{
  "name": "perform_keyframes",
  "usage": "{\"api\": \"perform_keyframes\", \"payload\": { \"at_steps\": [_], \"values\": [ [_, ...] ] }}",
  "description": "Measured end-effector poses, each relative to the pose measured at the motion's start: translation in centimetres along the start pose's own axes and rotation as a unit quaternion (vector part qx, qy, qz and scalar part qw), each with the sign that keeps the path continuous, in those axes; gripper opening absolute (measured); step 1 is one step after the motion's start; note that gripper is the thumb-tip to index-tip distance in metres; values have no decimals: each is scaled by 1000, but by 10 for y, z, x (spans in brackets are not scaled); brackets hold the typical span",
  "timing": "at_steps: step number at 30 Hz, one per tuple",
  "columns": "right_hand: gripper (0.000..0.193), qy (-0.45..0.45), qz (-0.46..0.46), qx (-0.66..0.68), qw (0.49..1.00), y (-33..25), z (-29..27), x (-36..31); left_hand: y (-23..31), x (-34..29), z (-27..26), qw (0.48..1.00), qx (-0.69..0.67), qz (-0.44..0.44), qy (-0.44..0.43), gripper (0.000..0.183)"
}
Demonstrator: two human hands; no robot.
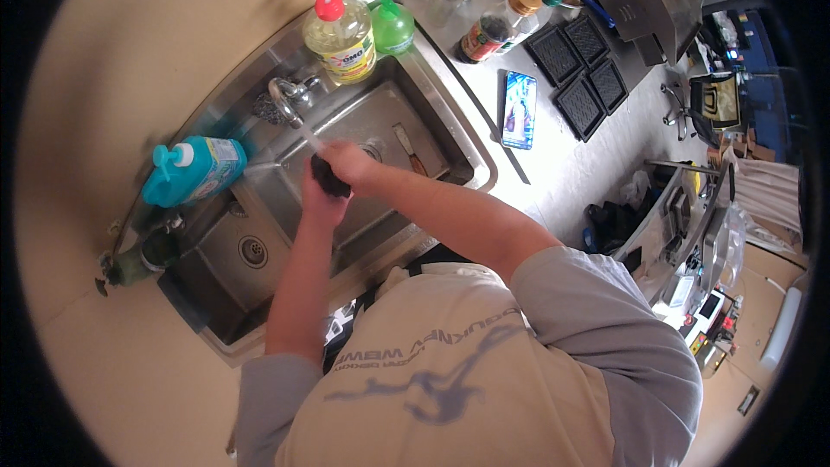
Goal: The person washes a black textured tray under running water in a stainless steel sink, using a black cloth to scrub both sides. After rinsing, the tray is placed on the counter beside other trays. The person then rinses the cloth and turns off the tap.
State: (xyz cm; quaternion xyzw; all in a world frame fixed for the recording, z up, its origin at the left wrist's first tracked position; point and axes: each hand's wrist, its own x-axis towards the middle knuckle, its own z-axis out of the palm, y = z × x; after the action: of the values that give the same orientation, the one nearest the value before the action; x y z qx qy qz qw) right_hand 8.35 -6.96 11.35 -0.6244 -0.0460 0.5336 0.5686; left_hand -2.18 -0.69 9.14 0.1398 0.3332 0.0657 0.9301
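Both of my hands are over the larger basin of a steel double sink (259,160), under the tap (285,104), with water falling onto them. Between them they grip a dark, roundish object (330,178); its kind is too hidden to tell. My left hand (322,206) wraps it from below and the near side. My right hand (350,164) closes over it from the right, by the water stream. On the basin floor to the right lies a flat-bladed tool with a brown handle (415,160), apart from my hands. The larger basin's drain is partly covered by my right hand.
Behind the basin stand a yellow soap bottle with a red cap (341,39) and a green bottle (393,28). A teal pump bottle (197,169) sits at the left rim. The right counter holds a lit phone (519,110), black ridged trays (581,78) and sauce bottles (486,39).
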Motion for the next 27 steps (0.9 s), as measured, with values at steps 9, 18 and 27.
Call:
{"api": "perform_keyframes", "payload": {
  "at_steps": [9, 18, 27],
  "values": [
    [35, 28, -85, -196, 977, 13, 14, 1, 8, 23, -3, 989, -72, 55, -117, 58],
    [28, 81, -192, -396, 894, 9, 14, -8, -5, 13, 14, 997, -64, 23, -31, 44],
    [30, 21, -244, -477, 844, -2, -16, -8, 1, -4, 16, 994, -60, -34, -86, 66]
  ]
}}
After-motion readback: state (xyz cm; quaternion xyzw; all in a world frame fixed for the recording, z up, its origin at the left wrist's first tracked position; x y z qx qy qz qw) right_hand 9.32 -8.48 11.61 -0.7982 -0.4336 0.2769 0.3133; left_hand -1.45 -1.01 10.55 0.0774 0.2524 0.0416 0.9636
